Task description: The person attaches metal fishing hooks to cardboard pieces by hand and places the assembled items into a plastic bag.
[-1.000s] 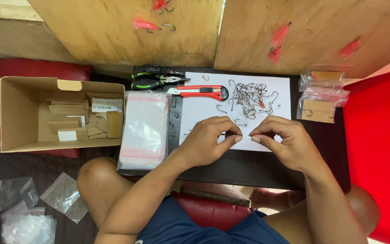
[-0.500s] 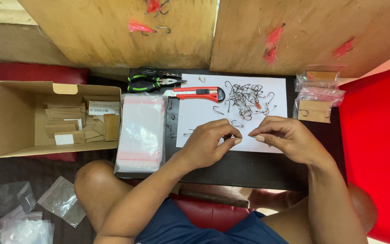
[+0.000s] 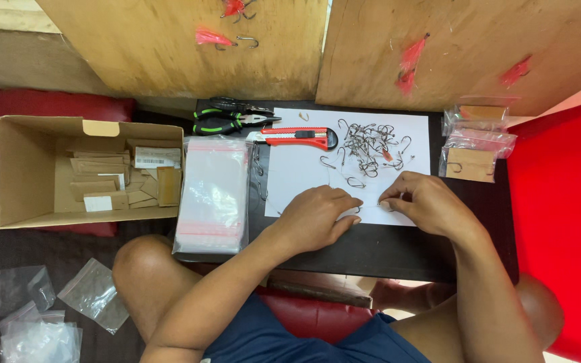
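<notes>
Far to my left, loose clear plastic bags (image 3: 35,312) lie on the dark floor beside my knee. Above them sits an open cardboard box (image 3: 28,171) with small brown card pieces and white labels inside. Just right of the box, a stack of clear zip bags (image 3: 213,195) with red strips lies on the edge of the black worktop (image 3: 384,252). Beyond the stack, at the far edge, are green-handled pliers (image 3: 226,119), and next to them a red utility knife (image 3: 297,138) rests across the top of a white sheet of paper (image 3: 300,175).

My left hand (image 3: 317,218) lies palm down on the lower part of the paper, its fingers (image 3: 347,205) drawn together and curled, tips pinched narrow on something too small for me to make out. A pile of metal fish hooks (image 3: 368,144) is heaped on the upper part of the sheet, well above both hands, with a few strays nearer. My right hand (image 3: 428,202) rests just beside the left one, fingertips nearly meeting it, thumb and forefinger closed small at the paper's lower edge; what they hold I cannot tell.

Right of the paper, small packed bags with brown cards (image 3: 475,144) sit on the worktop. Past them comes a red cushion (image 3: 566,222).
</notes>
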